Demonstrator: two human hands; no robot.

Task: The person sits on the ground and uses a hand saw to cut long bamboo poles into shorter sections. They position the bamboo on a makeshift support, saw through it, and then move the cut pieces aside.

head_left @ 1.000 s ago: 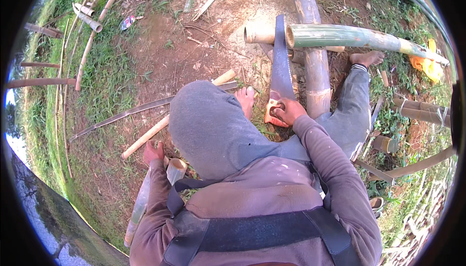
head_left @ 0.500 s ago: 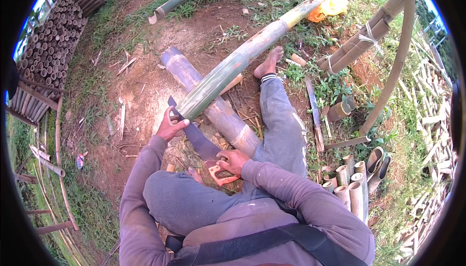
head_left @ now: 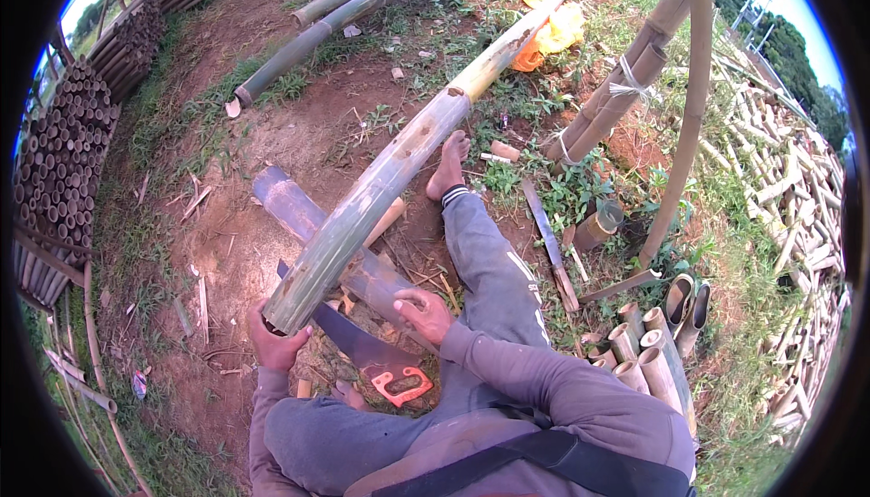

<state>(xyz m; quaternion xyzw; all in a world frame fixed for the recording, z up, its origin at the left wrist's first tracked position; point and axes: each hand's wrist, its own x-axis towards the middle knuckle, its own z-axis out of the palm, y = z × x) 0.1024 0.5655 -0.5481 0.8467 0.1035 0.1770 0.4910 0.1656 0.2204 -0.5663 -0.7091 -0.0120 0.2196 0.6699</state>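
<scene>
My left hand [head_left: 277, 341] is wrapped round the near cut end of a long green bamboo pole [head_left: 370, 191]. The pole slants away to the far right and rests across a thick, dark bamboo log [head_left: 292, 202] on the ground. A handsaw [head_left: 353, 338] with a dark blade and orange handle lies beneath the pole's near end, its blade tip partly hidden by the pole. Nothing is in my right hand [head_left: 424, 316], which hovers over or touches the log's near end, fingers loosely apart, just above the saw handle.
A long machete-like blade [head_left: 549, 241] lies right of my outstretched leg. Short cut bamboo tubes [head_left: 660, 366] stand at the right, near tied bamboo posts [head_left: 605, 107]. An orange plastic bag [head_left: 553, 37] lies under the pole's far end. Bamboo stacks [head_left: 68, 157] rise at left.
My right hand has let go of the saw, which now lies down. My left hand has gone from the saw blade to the pole's end. The pole's near end has shifted toward me. The view has turned.
</scene>
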